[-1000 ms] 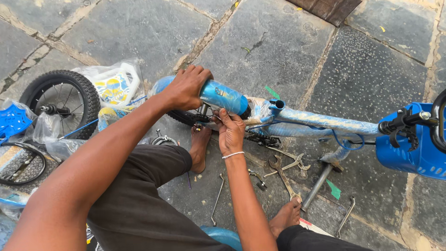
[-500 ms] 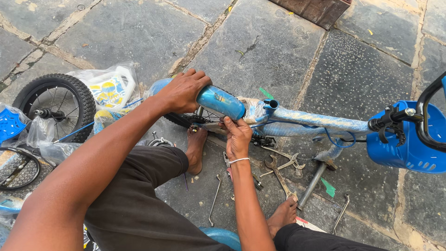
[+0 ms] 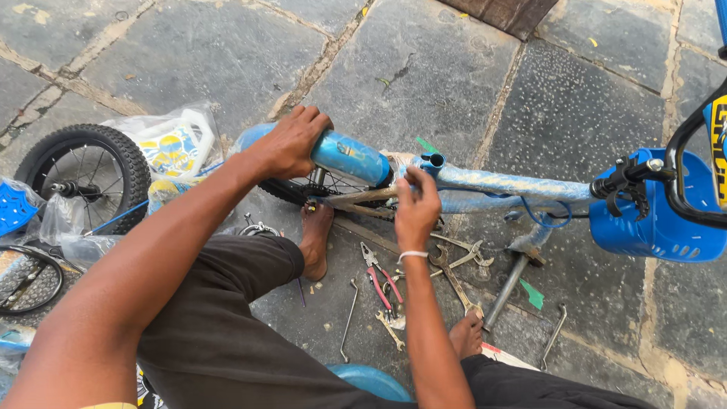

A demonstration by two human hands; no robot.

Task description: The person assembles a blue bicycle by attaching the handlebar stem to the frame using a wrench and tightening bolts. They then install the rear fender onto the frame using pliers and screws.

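- Where our left hand [image 3: 291, 142] wraps over the blue mudguard [image 3: 344, 157], fingers clamped around its curved top, the small blue bicycle frame [image 3: 507, 184] lies on its side across the stone paving [image 3: 189, 53], just in front of our knees.
- Our right hand [image 3: 416, 208] sits at the frame's seat-tube end, fingertips pinched together on a part there; what they grip we cannot tell.
- Under the mudguard the rear wheel [image 3: 318, 188] shows its spokes, beside our bare foot [image 3: 316, 238].
- Between our legs lie red-handled pliers [image 3: 381, 279], spanners [image 3: 453, 274] and a hammer [image 3: 509, 280].
- To the right, a blue basket [image 3: 651, 220] hangs at the handlebar end.
- To the left, a loose wheel [image 3: 91, 178] rests near plastic bags [image 3: 170, 144].
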